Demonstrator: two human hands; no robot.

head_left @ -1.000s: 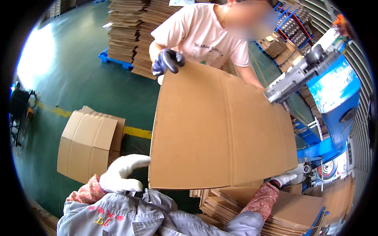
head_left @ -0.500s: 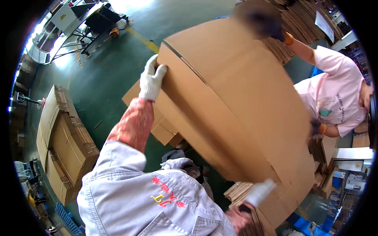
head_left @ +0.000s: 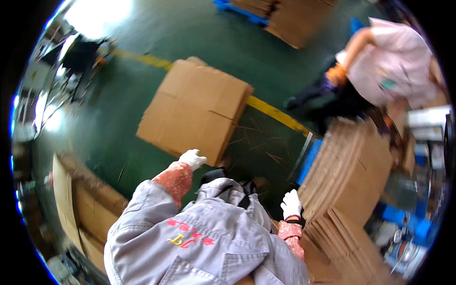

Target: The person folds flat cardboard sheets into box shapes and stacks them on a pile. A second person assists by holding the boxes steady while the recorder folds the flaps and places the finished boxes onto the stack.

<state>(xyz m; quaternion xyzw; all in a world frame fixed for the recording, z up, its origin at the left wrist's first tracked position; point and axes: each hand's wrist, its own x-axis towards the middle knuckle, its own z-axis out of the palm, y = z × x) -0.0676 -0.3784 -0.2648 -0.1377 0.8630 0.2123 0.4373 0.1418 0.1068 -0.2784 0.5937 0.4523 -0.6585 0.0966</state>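
My left hand [head_left: 192,159], in a white knit glove, is just off the near edge of a low stack of flattened cardboard boxes [head_left: 194,104] on the floor. Its fingers are loosely bent and apart, with nothing in them. To the right, my right hand [head_left: 291,205], gloved the same way, has its fingers stretched out. It is beside a taller stack of folded cartons [head_left: 337,166] and holds nothing. Whether it brushes that stack I cannot tell.
A co-worker in a pink shirt [head_left: 394,61] stands at the right, behind the carton stack. More flattened boxes [head_left: 88,204] stand at the left, and others lie on a blue pallet [head_left: 256,18] at the far side. A yellow line [head_left: 275,114] crosses the green floor.
The large cardboard box that the co-worker and I held up is out of my hands. Both my hands have come down, and the co-worker's arm has lowered.
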